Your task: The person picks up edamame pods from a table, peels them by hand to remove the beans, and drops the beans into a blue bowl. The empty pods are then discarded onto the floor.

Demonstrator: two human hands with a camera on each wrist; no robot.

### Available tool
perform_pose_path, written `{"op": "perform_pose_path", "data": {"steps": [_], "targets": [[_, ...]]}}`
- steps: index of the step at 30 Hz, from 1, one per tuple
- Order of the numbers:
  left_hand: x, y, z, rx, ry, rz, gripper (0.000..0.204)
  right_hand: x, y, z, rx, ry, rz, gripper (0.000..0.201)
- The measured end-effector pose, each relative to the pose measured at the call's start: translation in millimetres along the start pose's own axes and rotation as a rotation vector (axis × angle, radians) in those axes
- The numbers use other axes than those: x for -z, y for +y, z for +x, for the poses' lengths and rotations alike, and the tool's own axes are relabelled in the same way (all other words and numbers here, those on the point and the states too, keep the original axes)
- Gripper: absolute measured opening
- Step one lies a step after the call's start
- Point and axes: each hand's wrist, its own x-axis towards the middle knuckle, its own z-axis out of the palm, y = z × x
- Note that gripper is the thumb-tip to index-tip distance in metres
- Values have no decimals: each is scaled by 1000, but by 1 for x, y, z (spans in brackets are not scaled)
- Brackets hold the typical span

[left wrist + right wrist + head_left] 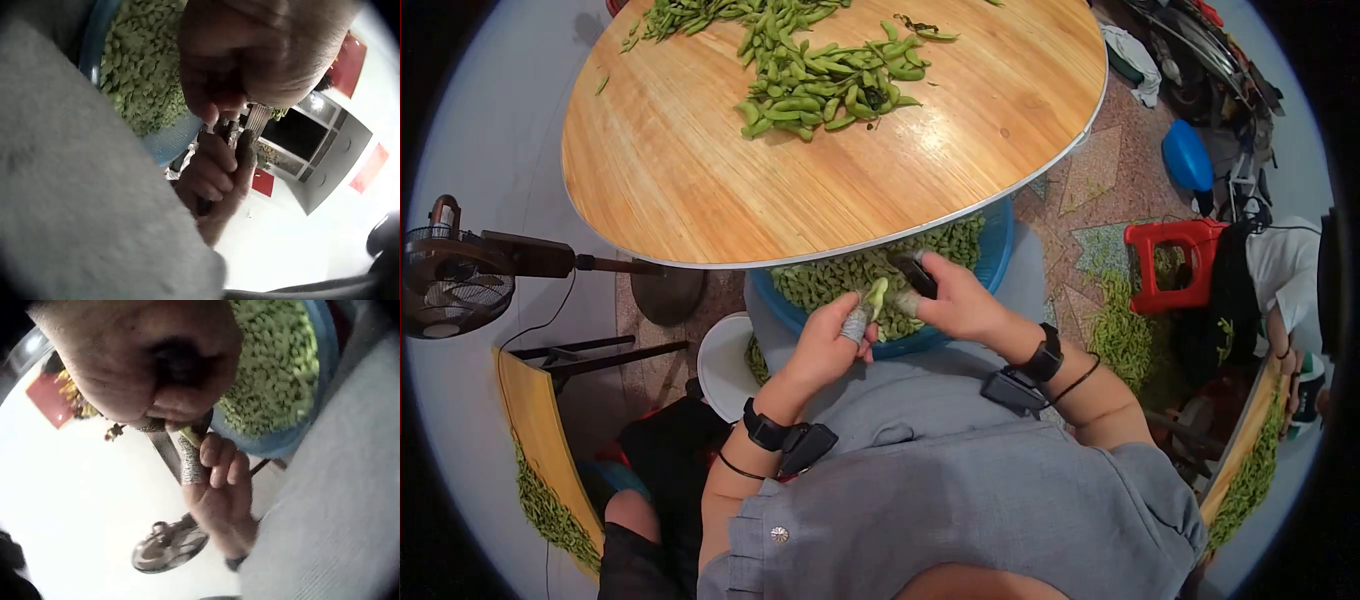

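My left hand point(852, 325) pinches a green bean pod point(877, 296) upright over a blue basin point(996, 262) of green pods on my lap; one of its fingers is wrapped in grey tape point(189, 464). My right hand point(928, 292) meets it from the right, gripping a dark-handled tool point(917, 273) against the pod. In the left wrist view, the left hand point(232, 119) fills the top, with the right hand point(215, 178) below it and the basin point(164, 139) behind. In the right wrist view, the right hand point(164, 422) is above the left hand point(219, 478), beside the basin point(284, 442).
A round wooden table point(700, 190) stands just ahead with a pile of green pods point(820, 75) on it. A fan point(450, 285) is at the left, a white bucket point(722, 365) by my knee, and a red stool point(1175, 262) and more pods point(1122, 335) are on the floor at the right.
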Motion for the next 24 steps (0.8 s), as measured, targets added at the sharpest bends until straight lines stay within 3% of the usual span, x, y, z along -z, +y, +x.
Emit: {"op": "perform_pose_path", "data": {"steps": [1,2,4,7,11,13,17,19,24], "targets": [[0,0,1,-8,-5,210,19,8,-16,-1,-233,-71,-48,30],[-2,2,1,-5,-8,212,19,7,-14,2,-235,-68,-45,30],[-8,14,-3,-101,1,418,19,5,-6,7,18,-130,-336,33],[-8,18,-3,-82,-10,475,18,1,0,12,123,-147,-467,34],[-6,10,1,22,59,410,16,0,11,20,-8,-160,-554,35],[0,-3,7,59,101,201,15,1,15,18,5,-12,-661,34],[-4,-7,12,81,146,126,14,1,3,3,230,-50,-425,24],[-6,-7,16,-45,69,296,9,0,12,3,186,-73,-459,24],[-14,2,17,-75,68,596,12,-4,14,3,84,-118,-454,27]]}}
